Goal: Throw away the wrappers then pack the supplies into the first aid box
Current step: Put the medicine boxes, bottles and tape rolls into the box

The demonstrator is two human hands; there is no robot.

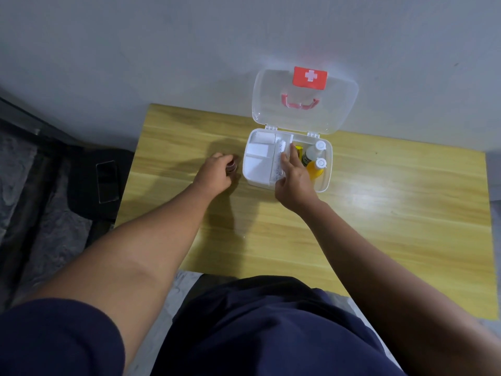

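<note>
Clear plastic first aid box (326,169), lid raised, on a yellow wood-grain table (379,213). Inside — two white-capped bottles (314,151), white tray compartments. Right hand (294,183), fingers spread, rests on a white printed packet (279,162) in the box. Left hand (214,173) curls around a small brown roll (231,166) — on the table, left of the box.

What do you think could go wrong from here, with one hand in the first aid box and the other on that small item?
The right hand presses a white packet beside two upright bottles; a nudge might topple them. The left hand grips a small brown roll still outside the box, and its spot looks undecided. The raised lid could drop if bumped.
</note>
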